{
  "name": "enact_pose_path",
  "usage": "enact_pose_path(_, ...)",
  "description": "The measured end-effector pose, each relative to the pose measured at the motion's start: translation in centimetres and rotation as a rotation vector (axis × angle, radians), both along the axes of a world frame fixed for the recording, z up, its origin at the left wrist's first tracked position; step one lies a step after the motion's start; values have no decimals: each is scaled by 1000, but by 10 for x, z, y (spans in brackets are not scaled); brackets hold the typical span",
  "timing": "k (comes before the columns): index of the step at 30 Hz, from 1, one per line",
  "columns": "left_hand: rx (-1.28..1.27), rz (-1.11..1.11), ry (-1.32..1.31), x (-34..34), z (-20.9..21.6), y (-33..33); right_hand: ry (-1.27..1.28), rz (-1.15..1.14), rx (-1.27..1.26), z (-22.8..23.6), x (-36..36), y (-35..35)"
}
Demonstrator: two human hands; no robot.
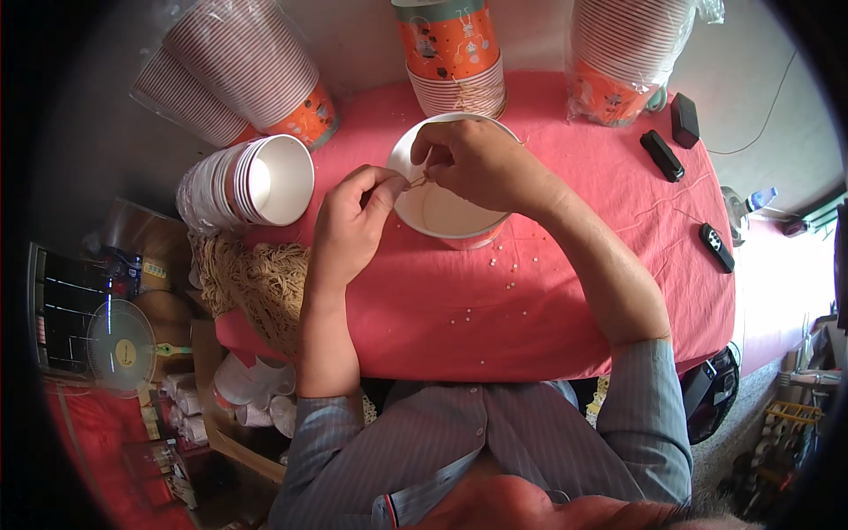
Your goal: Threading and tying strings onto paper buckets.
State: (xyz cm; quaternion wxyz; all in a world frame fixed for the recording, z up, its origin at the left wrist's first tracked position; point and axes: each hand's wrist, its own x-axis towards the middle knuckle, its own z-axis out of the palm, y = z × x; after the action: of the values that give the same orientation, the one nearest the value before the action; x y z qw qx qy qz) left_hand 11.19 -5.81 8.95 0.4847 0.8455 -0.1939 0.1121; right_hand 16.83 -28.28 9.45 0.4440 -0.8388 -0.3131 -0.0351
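Over a wide white paper bucket (452,221) on the table, both of my hands are closed in a pinch. Between the fingertips of my left hand (346,230) and those of my right hand (486,166) runs a short thin tan string (419,182). My right hand covers part of the bucket's rim and opening. Small white beads (512,284) lie scattered on the cloth in front of the bucket. A tangled heap of tan string (265,278) hangs over the table's left edge, beside my left forearm.
Nested paper buckets (243,181) lie on their side at the left. Bagged stacks (238,62) stand behind them, an orange stack (455,62) at the back, another (623,62) at the right. Black devices (662,155) and a remote (716,247) rest on the red tablecloth (565,327).
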Motion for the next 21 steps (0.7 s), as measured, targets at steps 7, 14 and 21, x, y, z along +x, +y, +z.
enact_pose_path(7,-264,-88,317,0,-4,8,-19,24,-3,-3,0,2)
enact_pose_path(14,-423,-132,371,-2,-1,9,-40,11,-58,-7,-2,4)
enact_pose_path(21,-454,-170,377,-3,0,11,-54,19,-59,-8,-2,4)
